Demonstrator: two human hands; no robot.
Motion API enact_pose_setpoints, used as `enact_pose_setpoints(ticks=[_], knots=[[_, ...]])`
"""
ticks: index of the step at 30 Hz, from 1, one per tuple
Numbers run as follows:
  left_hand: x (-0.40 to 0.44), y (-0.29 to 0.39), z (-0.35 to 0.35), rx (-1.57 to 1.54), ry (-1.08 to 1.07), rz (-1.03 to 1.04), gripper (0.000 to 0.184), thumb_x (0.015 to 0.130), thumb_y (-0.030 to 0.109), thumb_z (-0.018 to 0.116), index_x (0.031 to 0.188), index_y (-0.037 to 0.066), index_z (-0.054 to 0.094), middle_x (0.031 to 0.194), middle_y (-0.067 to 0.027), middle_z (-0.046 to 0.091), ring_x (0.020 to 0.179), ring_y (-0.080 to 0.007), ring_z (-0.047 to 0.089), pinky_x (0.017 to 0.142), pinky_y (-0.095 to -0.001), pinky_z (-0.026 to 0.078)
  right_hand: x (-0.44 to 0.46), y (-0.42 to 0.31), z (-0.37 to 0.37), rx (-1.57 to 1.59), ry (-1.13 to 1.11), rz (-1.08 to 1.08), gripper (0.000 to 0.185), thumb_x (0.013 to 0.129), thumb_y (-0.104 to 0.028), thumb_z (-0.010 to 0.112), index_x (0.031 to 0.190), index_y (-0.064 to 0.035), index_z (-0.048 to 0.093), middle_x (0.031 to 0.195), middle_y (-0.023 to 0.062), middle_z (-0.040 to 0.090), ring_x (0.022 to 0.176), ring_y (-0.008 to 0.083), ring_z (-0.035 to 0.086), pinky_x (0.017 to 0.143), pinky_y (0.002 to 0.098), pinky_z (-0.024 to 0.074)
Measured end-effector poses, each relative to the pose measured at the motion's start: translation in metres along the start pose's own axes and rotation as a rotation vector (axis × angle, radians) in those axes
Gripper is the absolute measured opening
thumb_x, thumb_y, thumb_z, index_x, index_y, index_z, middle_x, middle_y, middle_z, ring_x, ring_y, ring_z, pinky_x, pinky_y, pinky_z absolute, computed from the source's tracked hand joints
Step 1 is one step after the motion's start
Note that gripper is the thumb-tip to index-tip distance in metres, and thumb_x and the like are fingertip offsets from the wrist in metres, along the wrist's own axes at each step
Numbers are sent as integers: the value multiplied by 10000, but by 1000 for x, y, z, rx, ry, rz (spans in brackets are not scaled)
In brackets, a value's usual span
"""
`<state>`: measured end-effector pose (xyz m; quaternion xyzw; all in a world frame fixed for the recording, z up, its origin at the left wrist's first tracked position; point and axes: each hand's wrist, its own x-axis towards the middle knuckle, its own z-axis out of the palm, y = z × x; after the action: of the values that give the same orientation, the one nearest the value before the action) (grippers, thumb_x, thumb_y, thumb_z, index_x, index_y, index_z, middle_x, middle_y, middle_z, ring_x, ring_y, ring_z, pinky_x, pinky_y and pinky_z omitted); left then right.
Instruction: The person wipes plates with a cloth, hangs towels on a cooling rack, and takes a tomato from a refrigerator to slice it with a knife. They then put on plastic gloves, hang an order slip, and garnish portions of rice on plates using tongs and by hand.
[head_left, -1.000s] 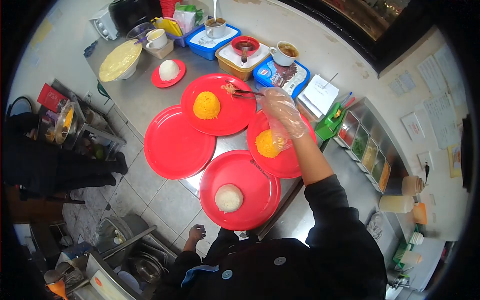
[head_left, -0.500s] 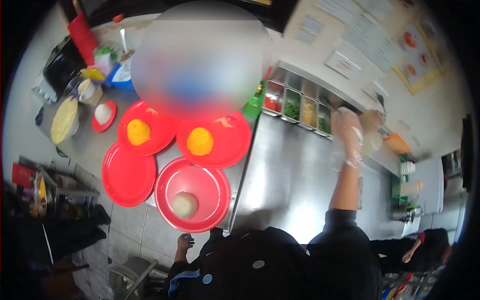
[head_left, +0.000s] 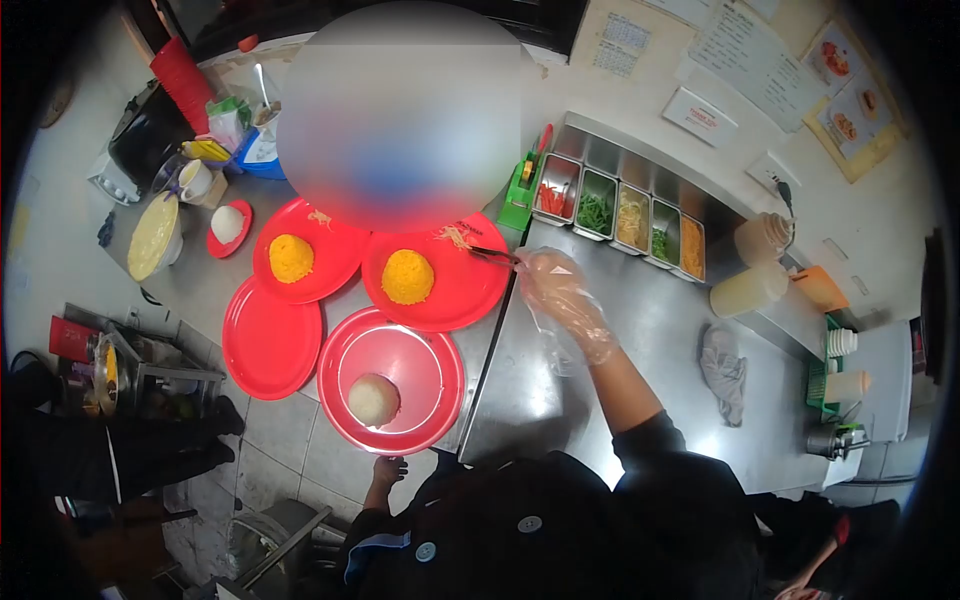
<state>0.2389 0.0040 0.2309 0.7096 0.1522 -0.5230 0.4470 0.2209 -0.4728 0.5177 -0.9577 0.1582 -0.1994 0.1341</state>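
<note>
My right hand (head_left: pixel 562 290), in a clear plastic glove, is closed around dark tongs (head_left: pixel 492 252). Their tips touch pale shreds (head_left: pixel 456 236) at the upper right of a red plate (head_left: pixel 470 290), which also carries a mound of yellow rice (head_left: pixel 407 277). My left hand (head_left: pixel 391 469) hangs low beside my body, just below a red plate with a raised rim (head_left: pixel 440 405). Its fingers look loosely apart and hold nothing visible. On that rimmed plate sits a pale rice mound (head_left: pixel 374 400).
Further left, another red plate (head_left: pixel 335 235) bears yellow rice and shreds, above a bare red plate (head_left: pixel 270 345). Metal pans of toppings (head_left: pixel 597 203) line the back. Squeeze bottles (head_left: pixel 750 290) and a grey cloth (head_left: pixel 722 370) are to the right. A person's arm (head_left: pixel 810 570) shows lower right.
My right hand has moved left from beside the topping pans to the red plate, where tongs now show in it. My left hand still hangs low.
</note>
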Motion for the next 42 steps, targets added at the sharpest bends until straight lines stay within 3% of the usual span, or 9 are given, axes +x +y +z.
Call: enact_pose_setpoints(ticks=[3,6,13,17,22,29,32,35,42], knots=[[-14,1,0,-25,72,26,180,847,157,577,976,36,544,739,-122,625,560,-201,610,446,-288,461,11,4,36,482,36,240,231,839,-169,534,1036,-76,611,887,149,640,869,326,611,755,419,499],[-19,-12,-11,-35,54,11,186,849,154,572,999,47,546,740,-122,625,562,-202,612,446,-290,462,19,-22,-11,82,35,90,235,840,-170,521,1039,-79,609,890,163,636,889,333,609,772,413,499],[-24,-28,-10,13,65,-77,200,865,127,546,1050,50,552,754,-128,635,556,-216,615,448,-306,469,-5,25,-121,-164,204,519,240,847,-176,493,973,-13,616,852,193,647,816,375,623,713,431,507],[-7,-36,-17,553,-143,551,193,865,114,539,1042,37,549,786,-157,650,589,-236,635,460,-321,479,-17,100,-91,-316,11,662,221,850,-165,476,874,-27,646,829,218,633,794,386,621,681,455,494],[-18,19,4,-16,23,-25,194,871,113,542,1039,14,534,739,-143,626,560,-231,619,438,-314,458,-10,196,-111,-393,110,402,229,838,-162,464,836,-25,648,837,203,622,820,378,612,694,453,487],[-8,-6,-3,-1,18,-43,207,853,88,564,1043,19,519,740,-137,623,532,-211,609,402,-293,433,3,222,-109,-316,-168,460,142,766,-77,534,818,-29,658,917,225,627,884,366,615,764,444,492],[4,-32,-19,343,-165,425,205,840,75,566,1034,26,520,720,-131,628,531,-207,611,405,-284,444,0,259,-73,-372,-244,375,227,822,-102,465,921,-22,652,961,213,633,939,367,606,808,451,489],[-20,-1,-6,97,12,32,191,855,92,556,1034,33,521,724,-127,628,542,-203,613,413,-291,458,-1,230,-95,-301,-162,451,177,705,-78,650,863,-2,623,918,219,622,905,377,599,777,428,488],[-16,4,-8,79,8,39,147,896,149,531,995,40,531,714,-121,631,554,-199,615,442,-307,485,7,251,-127,-28,-14,507,213,672,-5,574,850,-68,674,864,178,634,886,328,619,774,399,490]])
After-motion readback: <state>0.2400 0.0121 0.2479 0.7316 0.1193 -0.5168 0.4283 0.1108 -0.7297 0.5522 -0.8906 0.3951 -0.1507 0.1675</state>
